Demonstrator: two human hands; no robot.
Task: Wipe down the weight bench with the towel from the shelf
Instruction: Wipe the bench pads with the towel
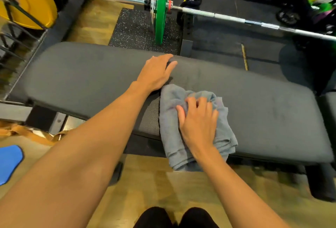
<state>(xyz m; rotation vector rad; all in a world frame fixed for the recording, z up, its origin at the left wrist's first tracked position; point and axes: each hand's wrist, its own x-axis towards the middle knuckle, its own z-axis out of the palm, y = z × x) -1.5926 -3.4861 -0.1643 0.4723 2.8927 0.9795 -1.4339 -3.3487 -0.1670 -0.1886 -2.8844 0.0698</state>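
The black padded weight bench (263,104) runs across the middle of the view from left to right. A crumpled grey towel (171,107) lies on its near half and hangs over the front edge. My right hand (199,122) presses down on the towel, fingers curled into the cloth. My left hand (156,73) rests flat on the pad just left of and beyond the towel, fingers spread toward the far edge and holding nothing.
A barbell (227,17) with a green plate (161,7) crosses behind the bench on a black rack (188,33). A yellow plate (25,0) stands on a rack at far left. A blue pad (10,162) and tan straps (31,135) lie on the wooden floor at near left.
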